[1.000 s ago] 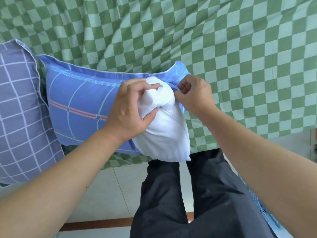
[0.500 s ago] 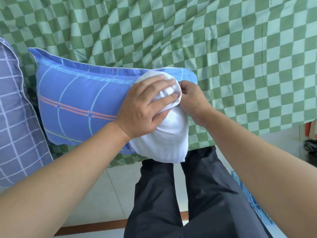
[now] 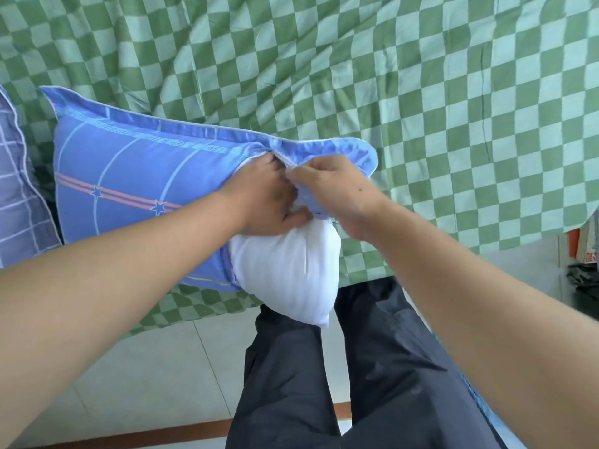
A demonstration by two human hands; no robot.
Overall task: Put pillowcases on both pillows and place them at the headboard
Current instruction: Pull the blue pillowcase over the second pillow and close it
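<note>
A white pillow (image 3: pixel 291 273) lies mostly inside a blue pillowcase (image 3: pixel 129 176) with pale lines, stars and an orange stripe. Only its near right corner sticks out over the bed edge. My left hand (image 3: pixel 262 202) presses the pillow's upper part under the case's open edge, fingertips hidden inside. My right hand (image 3: pixel 334 189) pinches the blue rim of the opening and holds it over the pillow. A second pillow (image 3: pixel 16 202) in a purple grid case lies at the far left.
The bed (image 3: pixel 421 124) carries a green and white checkered sheet that hangs over its near edge. My dark-trousered legs (image 3: pixel 356 384) stand against it on pale floor tiles (image 3: pixel 146 377). Cluttered items (image 3: pixel 583 254) sit at the right edge.
My left hand pushed the top of the white pillow into the case. My right hand pulled the blue rim over it, so less white shows. The view shifted slightly.
</note>
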